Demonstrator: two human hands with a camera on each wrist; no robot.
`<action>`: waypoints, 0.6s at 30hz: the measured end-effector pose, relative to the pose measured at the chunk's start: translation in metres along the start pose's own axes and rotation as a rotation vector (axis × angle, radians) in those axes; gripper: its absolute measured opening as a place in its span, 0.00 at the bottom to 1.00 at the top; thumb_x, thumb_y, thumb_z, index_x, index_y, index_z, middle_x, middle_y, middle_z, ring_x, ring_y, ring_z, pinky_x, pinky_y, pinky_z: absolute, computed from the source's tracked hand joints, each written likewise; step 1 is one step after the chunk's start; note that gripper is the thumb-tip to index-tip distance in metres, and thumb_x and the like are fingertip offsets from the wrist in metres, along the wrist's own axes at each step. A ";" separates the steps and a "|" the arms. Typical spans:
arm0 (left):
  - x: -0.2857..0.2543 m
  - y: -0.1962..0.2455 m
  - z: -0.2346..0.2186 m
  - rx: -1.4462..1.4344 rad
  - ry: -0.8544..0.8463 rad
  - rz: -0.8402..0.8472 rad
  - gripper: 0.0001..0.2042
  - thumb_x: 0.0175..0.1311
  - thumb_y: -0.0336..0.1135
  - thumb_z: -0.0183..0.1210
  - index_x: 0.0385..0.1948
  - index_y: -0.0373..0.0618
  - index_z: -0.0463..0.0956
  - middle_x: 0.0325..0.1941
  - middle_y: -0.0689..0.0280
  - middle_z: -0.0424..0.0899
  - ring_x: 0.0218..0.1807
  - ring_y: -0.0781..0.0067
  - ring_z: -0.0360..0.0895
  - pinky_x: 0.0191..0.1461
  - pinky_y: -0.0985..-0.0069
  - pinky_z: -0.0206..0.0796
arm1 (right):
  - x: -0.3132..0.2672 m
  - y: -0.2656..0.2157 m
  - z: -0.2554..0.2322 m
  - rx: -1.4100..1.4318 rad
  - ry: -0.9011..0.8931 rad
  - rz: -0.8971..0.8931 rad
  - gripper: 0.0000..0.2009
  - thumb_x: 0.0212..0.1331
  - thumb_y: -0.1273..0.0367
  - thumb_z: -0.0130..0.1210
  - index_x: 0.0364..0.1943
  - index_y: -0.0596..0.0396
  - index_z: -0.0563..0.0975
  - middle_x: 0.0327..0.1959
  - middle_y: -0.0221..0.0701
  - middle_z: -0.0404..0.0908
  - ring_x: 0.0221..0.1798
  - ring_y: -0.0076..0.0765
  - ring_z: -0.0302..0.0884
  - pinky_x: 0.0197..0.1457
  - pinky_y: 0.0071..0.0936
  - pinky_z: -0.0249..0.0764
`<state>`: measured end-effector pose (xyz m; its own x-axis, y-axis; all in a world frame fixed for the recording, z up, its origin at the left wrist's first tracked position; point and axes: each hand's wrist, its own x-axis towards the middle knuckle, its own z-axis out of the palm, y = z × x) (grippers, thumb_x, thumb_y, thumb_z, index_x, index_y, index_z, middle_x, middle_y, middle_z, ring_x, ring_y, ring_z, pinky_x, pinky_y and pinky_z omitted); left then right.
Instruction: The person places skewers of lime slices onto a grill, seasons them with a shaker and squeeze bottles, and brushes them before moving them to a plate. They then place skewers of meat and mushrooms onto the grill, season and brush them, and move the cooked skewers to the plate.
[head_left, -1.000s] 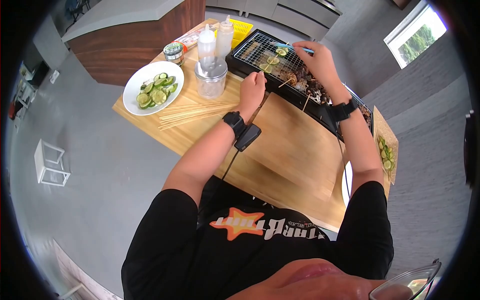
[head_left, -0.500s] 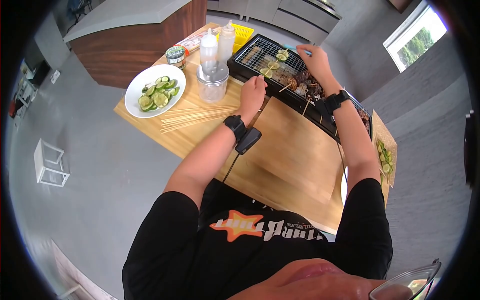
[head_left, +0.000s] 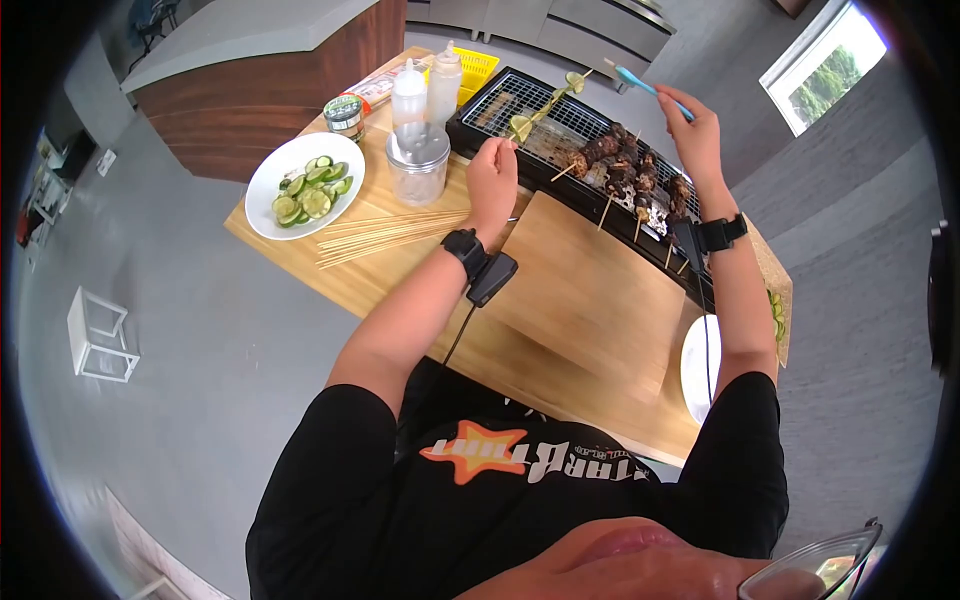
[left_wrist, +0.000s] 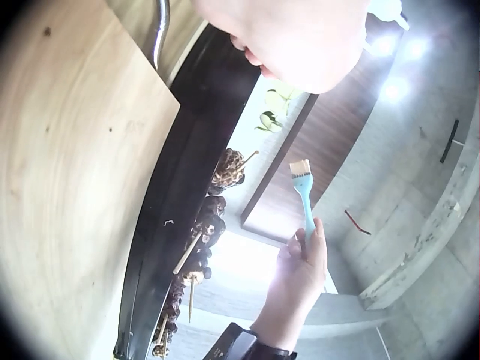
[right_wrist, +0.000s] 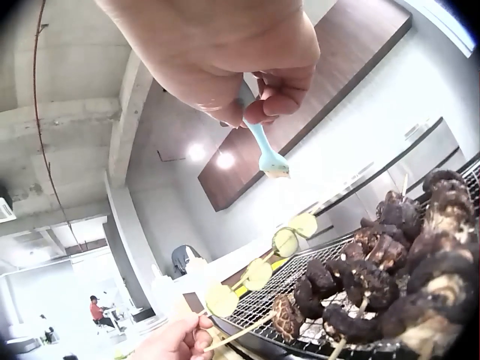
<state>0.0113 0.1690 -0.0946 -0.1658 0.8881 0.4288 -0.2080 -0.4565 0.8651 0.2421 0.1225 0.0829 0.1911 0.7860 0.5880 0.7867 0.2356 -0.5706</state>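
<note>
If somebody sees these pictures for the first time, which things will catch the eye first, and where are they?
Probably the light-blue brush, raised in the right hand near the far side of the grill. Next would come the dark food skewers in a row on it, and the skewer of green slices that the left hand holds over its left part.

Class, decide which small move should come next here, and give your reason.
Probably lower the skewer onto the grill: the left hand holds it above bare mesh, while the right hand holds the brush clear of the slices.
</note>
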 end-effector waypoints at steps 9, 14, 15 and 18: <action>-0.002 -0.005 -0.001 0.179 -0.084 -0.019 0.12 0.63 0.36 0.55 0.24 0.37 0.74 0.14 0.66 0.68 0.18 0.77 0.62 0.23 0.75 0.56 | -0.012 0.013 0.019 -0.078 -0.108 -0.070 0.12 0.60 0.65 0.58 0.44 0.54 0.81 0.34 0.33 0.82 0.30 0.24 0.72 0.36 0.23 0.70; -0.002 -0.007 -0.003 0.187 -0.150 -0.099 0.15 0.65 0.40 0.52 0.23 0.37 0.73 0.14 0.64 0.70 0.19 0.74 0.66 0.26 0.73 0.59 | -0.010 0.028 0.050 -0.167 -0.138 -0.259 0.11 0.58 0.64 0.57 0.41 0.52 0.82 0.36 0.42 0.83 0.34 0.37 0.80 0.40 0.29 0.74; -0.001 -0.006 -0.003 0.167 -0.160 -0.123 0.16 0.65 0.41 0.51 0.23 0.37 0.73 0.14 0.63 0.70 0.19 0.73 0.66 0.26 0.73 0.59 | -0.010 0.030 0.054 -0.181 -0.202 -0.223 0.11 0.58 0.64 0.57 0.41 0.52 0.82 0.36 0.42 0.83 0.35 0.39 0.80 0.41 0.31 0.74; -0.002 -0.003 -0.002 0.155 -0.172 -0.148 0.17 0.67 0.42 0.49 0.23 0.37 0.73 0.15 0.63 0.71 0.19 0.72 0.67 0.27 0.72 0.59 | -0.006 0.026 0.062 -0.184 -0.255 -0.153 0.11 0.58 0.65 0.57 0.41 0.53 0.82 0.36 0.43 0.83 0.34 0.43 0.81 0.41 0.33 0.75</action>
<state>0.0103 0.1683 -0.0988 0.0248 0.9467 0.3210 -0.0652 -0.3189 0.9455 0.2257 0.1595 0.0292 -0.0723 0.8726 0.4831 0.8918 0.2734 -0.3604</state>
